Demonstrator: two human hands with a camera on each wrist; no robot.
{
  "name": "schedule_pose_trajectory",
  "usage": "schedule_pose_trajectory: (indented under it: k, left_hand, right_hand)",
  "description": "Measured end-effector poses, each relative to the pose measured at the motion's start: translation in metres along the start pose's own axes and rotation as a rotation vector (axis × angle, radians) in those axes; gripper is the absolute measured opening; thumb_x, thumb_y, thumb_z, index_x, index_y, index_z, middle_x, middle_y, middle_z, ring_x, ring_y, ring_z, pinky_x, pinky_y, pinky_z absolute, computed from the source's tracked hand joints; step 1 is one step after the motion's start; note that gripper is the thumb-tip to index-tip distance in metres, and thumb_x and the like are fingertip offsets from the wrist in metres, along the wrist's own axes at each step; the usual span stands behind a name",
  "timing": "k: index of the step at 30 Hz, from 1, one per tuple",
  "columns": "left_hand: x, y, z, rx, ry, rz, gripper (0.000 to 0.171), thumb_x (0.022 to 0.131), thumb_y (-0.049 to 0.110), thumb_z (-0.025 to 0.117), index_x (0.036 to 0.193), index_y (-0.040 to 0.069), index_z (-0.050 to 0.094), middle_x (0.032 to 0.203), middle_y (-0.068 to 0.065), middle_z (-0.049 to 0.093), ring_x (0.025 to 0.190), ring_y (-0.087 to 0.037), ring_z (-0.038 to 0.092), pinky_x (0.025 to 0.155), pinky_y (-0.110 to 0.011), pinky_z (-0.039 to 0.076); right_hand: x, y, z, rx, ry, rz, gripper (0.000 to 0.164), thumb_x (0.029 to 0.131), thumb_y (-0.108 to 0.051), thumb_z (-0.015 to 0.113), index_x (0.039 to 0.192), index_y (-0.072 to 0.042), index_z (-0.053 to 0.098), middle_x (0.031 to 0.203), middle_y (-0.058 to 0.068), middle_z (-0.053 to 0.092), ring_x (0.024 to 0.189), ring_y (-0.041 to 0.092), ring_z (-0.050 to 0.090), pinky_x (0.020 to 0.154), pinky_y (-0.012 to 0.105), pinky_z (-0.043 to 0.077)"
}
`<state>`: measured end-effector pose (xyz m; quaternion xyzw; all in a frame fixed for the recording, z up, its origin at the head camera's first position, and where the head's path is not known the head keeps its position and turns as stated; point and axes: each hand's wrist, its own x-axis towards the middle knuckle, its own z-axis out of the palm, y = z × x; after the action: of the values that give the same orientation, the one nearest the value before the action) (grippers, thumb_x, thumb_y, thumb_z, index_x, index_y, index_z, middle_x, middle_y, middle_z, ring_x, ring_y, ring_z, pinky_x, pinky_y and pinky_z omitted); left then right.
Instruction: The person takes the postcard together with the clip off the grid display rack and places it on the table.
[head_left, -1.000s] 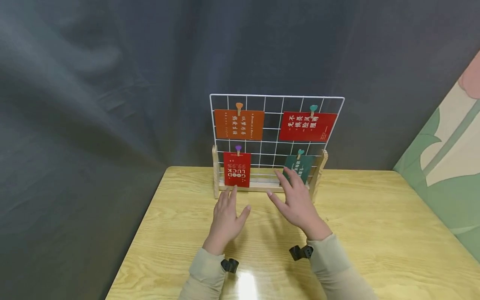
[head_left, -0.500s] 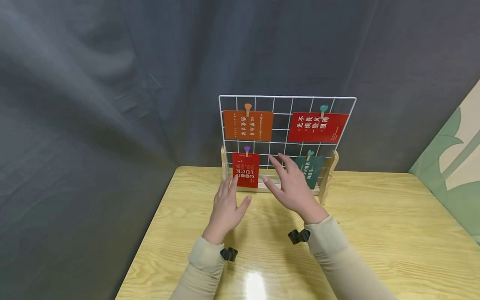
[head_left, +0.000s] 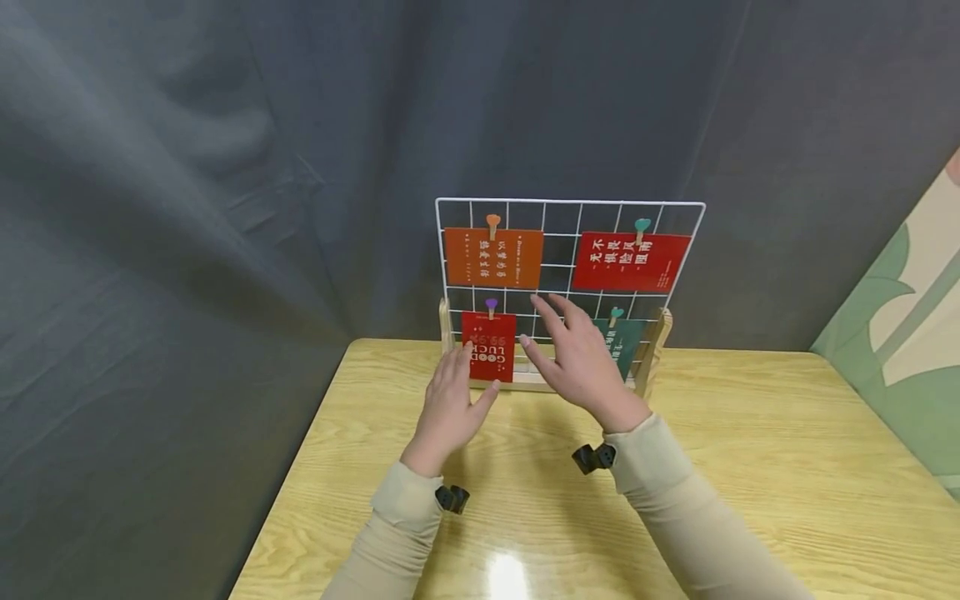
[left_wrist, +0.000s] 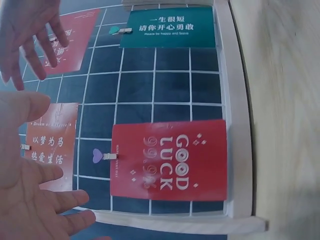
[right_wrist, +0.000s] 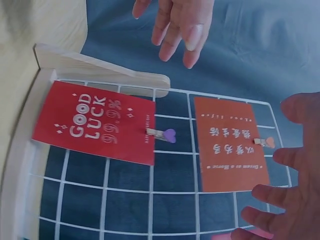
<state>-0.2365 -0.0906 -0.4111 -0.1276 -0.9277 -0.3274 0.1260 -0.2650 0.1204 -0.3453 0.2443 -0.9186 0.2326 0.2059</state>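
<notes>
A white wire grid (head_left: 558, 219) stands in a wooden base. Heart-topped clips hold cards on it: an orange card (head_left: 517, 260) upper left, a red card (head_left: 596, 275) upper right, a red "GOOD LUCK" card (head_left: 493, 329) lower left and a green card (head_left: 632, 335) lower right. My left hand (head_left: 446, 408) is held before the lower left card, fingers extended, overlapping its edge in the head view. Before the grid's lower middle is my right hand (head_left: 585, 362), fingers spread, partly hiding the green card. Neither hand holds anything. The left wrist view shows the purple heart clip (left_wrist: 102, 156) on the "GOOD LUCK" card.
The light wooden table (head_left: 360, 425) extends in front of the rack and to both sides. A dark curtain (head_left: 360, 125) hangs behind it and on the left. At the right is a panel with painted leaves (head_left: 870, 292).
Both hands have moved forward and up toward the grid. My right hand has shifted left relative to the green card. The cards stay in place on the grid; the head view has shifted slightly.
</notes>
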Motion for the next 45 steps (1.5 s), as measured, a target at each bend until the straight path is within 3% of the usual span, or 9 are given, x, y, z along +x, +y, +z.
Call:
schedule_pose_trajectory:
  k: [9,18,28,38,45]
  left_hand:
    - [0.018,-0.003,-0.017,-0.003,0.012,0.018,0.078,0.105,0.038,0.058,0.16,-0.004,0.023,0.163,-0.028,0.027,0.151,-0.045,0.022,0.117,-0.065,0.023]
    - [0.038,0.002,-0.026,-0.015,0.001,0.045,0.078,0.105,0.038,0.058,0.16,-0.004,0.024,0.162,-0.028,0.028,0.15,-0.046,0.023,0.119,-0.062,0.021]
    - [0.056,0.009,-0.028,-0.045,-0.016,0.01,0.075,0.108,0.036,0.054,0.162,-0.001,0.019,0.165,-0.026,0.024,0.152,-0.044,0.021,0.119,-0.06,0.022]
    - [0.062,0.01,-0.03,-0.087,-0.02,-0.018,0.076,0.108,0.035,0.055,0.163,-0.001,0.017,0.166,-0.025,0.02,0.153,-0.044,0.018,0.12,-0.059,0.021]
    - [0.066,0.01,-0.039,-0.093,-0.044,-0.024,0.075,0.108,0.037,0.052,0.164,0.001,0.016,0.167,-0.023,0.021,0.152,-0.043,0.02,0.119,-0.06,0.023]
  right_hand:
    - [0.027,-0.006,-0.01,-0.054,0.011,-0.1,0.062,0.102,-0.034,0.064,0.153,-0.003,0.046,0.143,0.026,0.051,0.124,0.044,0.053,0.106,0.061,0.042]
    - [0.039,-0.012,-0.022,-0.077,0.014,-0.139,0.061,0.102,-0.033,0.065,0.152,-0.002,0.047,0.14,0.027,0.053,0.121,0.044,0.056,0.104,0.06,0.044]
    - [0.055,-0.015,-0.036,-0.145,-0.022,-0.125,0.06,0.102,-0.034,0.063,0.152,-0.005,0.047,0.139,0.025,0.054,0.121,0.043,0.056,0.103,0.06,0.044]
    - [0.078,-0.02,-0.05,-0.228,-0.035,-0.123,0.06,0.103,-0.035,0.061,0.153,-0.005,0.047,0.134,0.023,0.057,0.116,0.041,0.058,0.098,0.057,0.048]
    - [0.096,-0.025,-0.057,-0.251,-0.038,-0.107,0.057,0.103,-0.035,0.06,0.149,-0.004,0.049,0.13,0.023,0.059,0.111,0.039,0.059,0.097,0.054,0.049]
